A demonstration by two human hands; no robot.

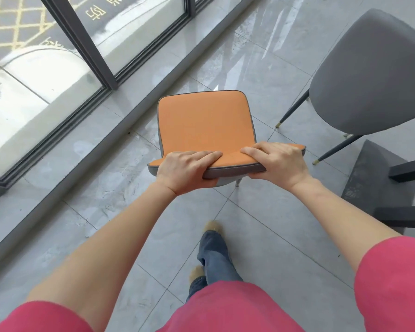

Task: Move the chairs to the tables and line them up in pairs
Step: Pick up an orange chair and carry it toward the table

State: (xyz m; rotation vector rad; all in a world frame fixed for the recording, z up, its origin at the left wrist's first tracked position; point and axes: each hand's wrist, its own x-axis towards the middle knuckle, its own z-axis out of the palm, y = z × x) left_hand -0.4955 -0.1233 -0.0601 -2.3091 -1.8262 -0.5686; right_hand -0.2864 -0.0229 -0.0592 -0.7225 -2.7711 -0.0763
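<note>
floor: grey glossy marble-look tiles, fills the middle | window: dark-framed glass panels, 10 o'clock, yellow lattice and characters visible through the glass | sill: grey strip running diagonally beside the window

Café — storefront glass (paired chairs)

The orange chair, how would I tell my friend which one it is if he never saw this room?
Start at the big glass window wall on the left and come across the grey tiled floor to the middle. There the orange chair stands, with the left hand and right hand gripping its backrest. The chair beside it is all grey, and nobody holds that one.
</note>
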